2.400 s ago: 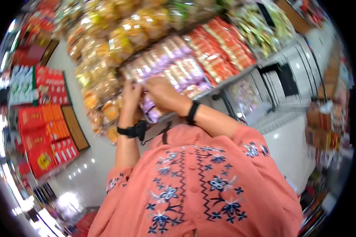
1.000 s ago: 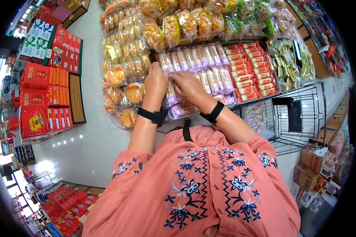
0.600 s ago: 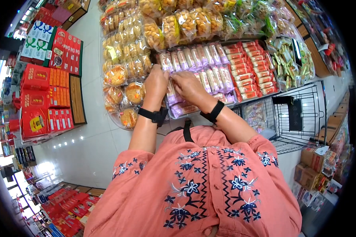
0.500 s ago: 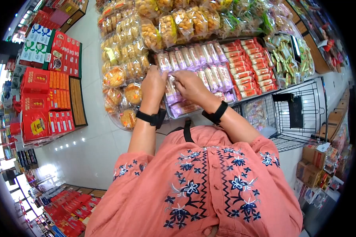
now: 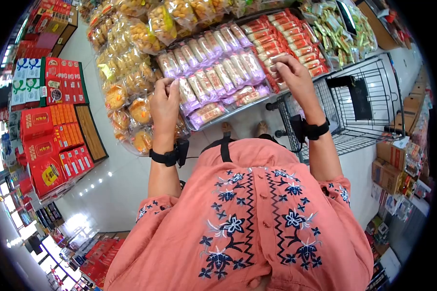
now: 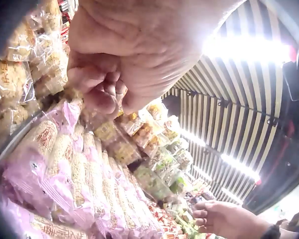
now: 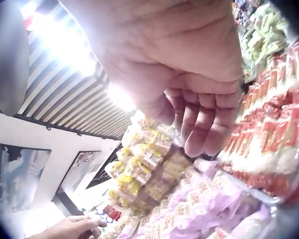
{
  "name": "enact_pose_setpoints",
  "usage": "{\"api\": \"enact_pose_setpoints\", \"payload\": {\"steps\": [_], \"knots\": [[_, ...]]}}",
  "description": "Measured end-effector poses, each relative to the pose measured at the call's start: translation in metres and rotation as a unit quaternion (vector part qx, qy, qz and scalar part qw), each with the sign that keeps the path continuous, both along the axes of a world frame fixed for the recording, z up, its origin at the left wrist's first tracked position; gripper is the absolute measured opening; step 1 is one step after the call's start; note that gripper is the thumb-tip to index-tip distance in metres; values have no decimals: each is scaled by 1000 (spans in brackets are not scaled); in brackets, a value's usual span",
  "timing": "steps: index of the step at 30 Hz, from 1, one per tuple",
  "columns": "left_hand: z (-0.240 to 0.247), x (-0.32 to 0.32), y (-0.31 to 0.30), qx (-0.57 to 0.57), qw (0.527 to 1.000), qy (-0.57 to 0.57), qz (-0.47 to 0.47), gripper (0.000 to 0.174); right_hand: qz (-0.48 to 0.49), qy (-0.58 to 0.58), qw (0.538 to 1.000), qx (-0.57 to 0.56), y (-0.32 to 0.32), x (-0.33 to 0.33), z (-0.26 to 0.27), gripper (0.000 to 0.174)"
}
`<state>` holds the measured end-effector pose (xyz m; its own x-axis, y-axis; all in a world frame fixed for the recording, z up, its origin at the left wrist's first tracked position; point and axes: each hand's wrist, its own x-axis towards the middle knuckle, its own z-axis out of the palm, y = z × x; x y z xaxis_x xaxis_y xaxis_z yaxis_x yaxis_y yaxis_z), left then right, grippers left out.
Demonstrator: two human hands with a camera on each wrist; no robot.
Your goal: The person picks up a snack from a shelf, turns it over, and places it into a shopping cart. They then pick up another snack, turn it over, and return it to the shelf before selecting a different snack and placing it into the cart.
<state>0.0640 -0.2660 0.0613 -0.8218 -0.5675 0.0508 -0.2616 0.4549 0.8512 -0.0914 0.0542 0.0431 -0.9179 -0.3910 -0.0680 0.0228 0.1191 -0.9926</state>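
Note:
Purple-ended wrapped snack bars (image 5: 216, 80) stand in rows in a clear tray (image 5: 230, 112), with a few lying flat along its front. My left hand (image 5: 165, 104) is at the tray's left side, fingers bent loosely beside the end bars. In the left wrist view, nothing shows between the left hand's (image 6: 134, 55) fingers and thumb. Over the red-wrapped bars (image 5: 272, 43) to the right hovers my right hand (image 5: 297, 85), its fingers relaxed and bent downward. The right wrist view shows this right hand (image 7: 189, 84) holding nothing, above the border between purple and red bars.
Bagged round pastries (image 5: 141, 110) lie left of the tray, and bagged nut-like snacks (image 5: 162, 22) behind it. Green-wrapped sweets (image 5: 332, 36) fill the far right. A wire shopping cart (image 5: 359, 104) stands at front right. Red gift boxes (image 5: 46, 150) are stacked across the aisle.
My hands were close together at the tray's left end; the right hand has moved right, over the red bars. The left hand stays near the left end. The head view has shifted slightly.

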Motion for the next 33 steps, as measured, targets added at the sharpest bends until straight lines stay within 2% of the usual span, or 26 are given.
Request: {"api": "enact_pose_setpoints", "payload": {"steps": [3, 6, 8, 12, 16, 19, 20, 22, 25, 30, 32, 33], "knots": [[-8, -2, 7, 5, 999, -42, -24, 25, -44, -31, 999, 6, 29, 7, 1, 22], [-24, -3, 12, -4, 999, 10, -48, 23, -69, -73, 995, 13, 49, 17, -2, 21], [-30, -1, 13, -21, 999, -3, -48, 24, -70, -82, 994, 16, 57, 22, -6, 22], [-17, -2, 29, 5, 998, -51, -36, 25, -82, -95, 992, 8, 77, 28, -20, 23], [-14, -1, 36, 3, 998, -31, -49, 23, -99, -112, 989, -8, 91, 29, -29, 24], [-18, -6, 45, -51, 993, 34, -100, 21, -132, -105, 986, -1, 115, 29, -30, 26], [-11, -6, 54, 4, 993, -20, -116, 21, -144, -103, 984, -4, 126, 29, -34, 27], [-8, -9, 76, 123, 983, -42, -129, 20, -183, -107, 977, -9, 144, 33, -26, 27], [-2, -21, 105, 114, 957, -152, -220, 21, -254, -121, 959, -13, 178, 35, -31, 28], [-13, -44, 151, 97, 918, -172, -344, 22, -360, -156, 919, -28, 239, 32, -60, 31], [-12, -52, 170, 72, 905, -176, -381, 22, -376, -191, 906, -32, 258, 27, -81, 30], [-14, -55, 178, 99, 898, -192, -383, 22, -380, -207, 900, -39, 267, 24, -100, 28]]}}
